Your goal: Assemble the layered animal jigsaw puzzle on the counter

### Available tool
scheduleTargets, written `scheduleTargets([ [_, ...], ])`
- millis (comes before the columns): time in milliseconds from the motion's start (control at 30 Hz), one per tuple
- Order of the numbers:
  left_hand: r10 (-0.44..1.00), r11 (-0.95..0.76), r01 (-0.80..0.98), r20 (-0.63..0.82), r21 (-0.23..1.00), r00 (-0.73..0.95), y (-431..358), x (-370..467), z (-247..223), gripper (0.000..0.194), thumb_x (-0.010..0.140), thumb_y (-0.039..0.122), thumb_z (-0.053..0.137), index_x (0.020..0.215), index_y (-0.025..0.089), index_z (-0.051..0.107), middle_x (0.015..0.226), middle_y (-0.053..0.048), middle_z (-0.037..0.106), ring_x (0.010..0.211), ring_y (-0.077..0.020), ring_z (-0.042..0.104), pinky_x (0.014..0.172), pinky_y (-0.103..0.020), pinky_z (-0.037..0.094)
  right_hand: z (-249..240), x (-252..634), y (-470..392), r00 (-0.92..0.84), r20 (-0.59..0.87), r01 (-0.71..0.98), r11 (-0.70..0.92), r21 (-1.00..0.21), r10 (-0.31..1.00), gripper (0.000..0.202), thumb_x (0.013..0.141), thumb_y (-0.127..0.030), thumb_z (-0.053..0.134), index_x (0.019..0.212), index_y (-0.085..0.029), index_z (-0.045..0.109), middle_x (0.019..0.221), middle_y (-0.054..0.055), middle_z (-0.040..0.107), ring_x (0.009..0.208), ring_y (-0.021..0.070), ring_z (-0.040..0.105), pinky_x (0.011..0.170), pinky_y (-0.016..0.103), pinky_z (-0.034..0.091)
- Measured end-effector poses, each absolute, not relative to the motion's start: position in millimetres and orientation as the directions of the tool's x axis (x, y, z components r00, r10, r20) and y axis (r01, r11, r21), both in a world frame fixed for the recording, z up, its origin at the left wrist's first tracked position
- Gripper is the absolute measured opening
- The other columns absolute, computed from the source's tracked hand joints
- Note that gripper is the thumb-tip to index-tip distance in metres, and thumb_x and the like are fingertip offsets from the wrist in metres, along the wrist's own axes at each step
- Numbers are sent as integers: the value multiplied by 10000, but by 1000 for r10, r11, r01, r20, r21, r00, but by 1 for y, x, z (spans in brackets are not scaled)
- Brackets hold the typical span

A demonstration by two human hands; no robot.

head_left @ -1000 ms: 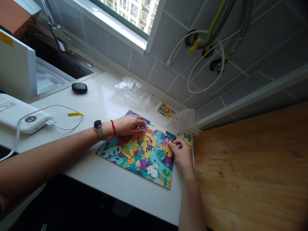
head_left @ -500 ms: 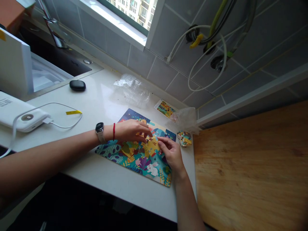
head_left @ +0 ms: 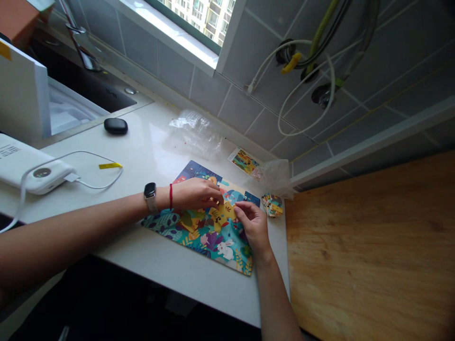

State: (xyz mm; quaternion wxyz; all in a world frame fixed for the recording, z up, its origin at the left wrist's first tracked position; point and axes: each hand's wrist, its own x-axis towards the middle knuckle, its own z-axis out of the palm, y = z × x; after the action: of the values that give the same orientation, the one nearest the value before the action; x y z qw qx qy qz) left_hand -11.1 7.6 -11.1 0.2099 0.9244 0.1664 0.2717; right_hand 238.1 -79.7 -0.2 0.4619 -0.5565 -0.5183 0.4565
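"What is recorded at the left?"

"A white power bank (head_left: 35, 168) lies on the white countertop (head_left: 142, 251), with a white cable (head_left: 88, 152) plugged into it. A black case (head_left: 115, 126) sits nearby, towards the sink (head_left: 85, 80)."

"State of the left hand?"

"The left hand (head_left: 199, 193), with a watch (head_left: 150, 191) and a red cord (head_left: 171, 196) at the wrist, is over the puzzle (head_left: 213, 244), palm down, fingers bent. Its fingertips are beside the yellow piece (head_left: 228, 212); whether they grip or only touch it, I cannot tell. Crumpled clear wrapping (head_left: 197, 132) lies behind."

"Position of the puzzle?"

"Flat on the countertop, near its front edge, beneath both hands. A white rabbit (head_left: 225, 249) is visible in its lower part."

"And the right hand?"

"The right hand (head_left: 254, 225) is closed on the yellow piece, pinching its right side between thumb and fingers, above the middle of the puzzle."

"Remaining items, to the right?"

"A picture card (head_left: 243, 161) lies behind the puzzle, a clear bag (head_left: 277, 175) beside it. A small pile of picture pieces (head_left: 273, 205) rests just beside the puzzle, near the countertop's right edge. A wooden surface (head_left: 362, 237) adjoins."
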Motion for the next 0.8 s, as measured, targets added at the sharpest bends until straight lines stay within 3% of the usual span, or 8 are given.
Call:
scheduleTargets([
  [333,449,-842,228,400,489,799,8,-10,-12,89,996,205,687,1036,212,766,953,-38,767,860,-171,699,722,-259,522,-6,240,-76,57,-30,170,-40,-985,998,325,772,-494,889,924,-225,787,812,17,755,615,155,662,614,306,620],
  [533,448,-841,200,441,502,778,8,-8,-19,125,968,168,701,1052,222,776,938,-35,772,869,-176,706,755,-270,551,-6,239,-78,-49,-30,192,-20,-981,998,434,755,-464,906,1112,-238,804,888,21,726,650,132,614,581,256,558],
  [667,456,-836,215,420,505,785,8,-8,-18,119,982,193,690,1054,228,778,920,-31,772,838,-168,703,748,-264,551,-6,237,-81,-88,-9,267,15,-964,996,427,766,-437,899,1134,-237,821,950,33,737,683,128,610,632,259,555],
  [800,471,-836,250,406,488,783,8,-9,-15,89,991,230,704,1038,215,779,906,-44,761,850,-179,704,731,-266,546,-6,246,-79,42,19,245,8,-969,999,419,808,-514,855,1113,-229,819,872,31,750,701,167,644,654,298,567],
])
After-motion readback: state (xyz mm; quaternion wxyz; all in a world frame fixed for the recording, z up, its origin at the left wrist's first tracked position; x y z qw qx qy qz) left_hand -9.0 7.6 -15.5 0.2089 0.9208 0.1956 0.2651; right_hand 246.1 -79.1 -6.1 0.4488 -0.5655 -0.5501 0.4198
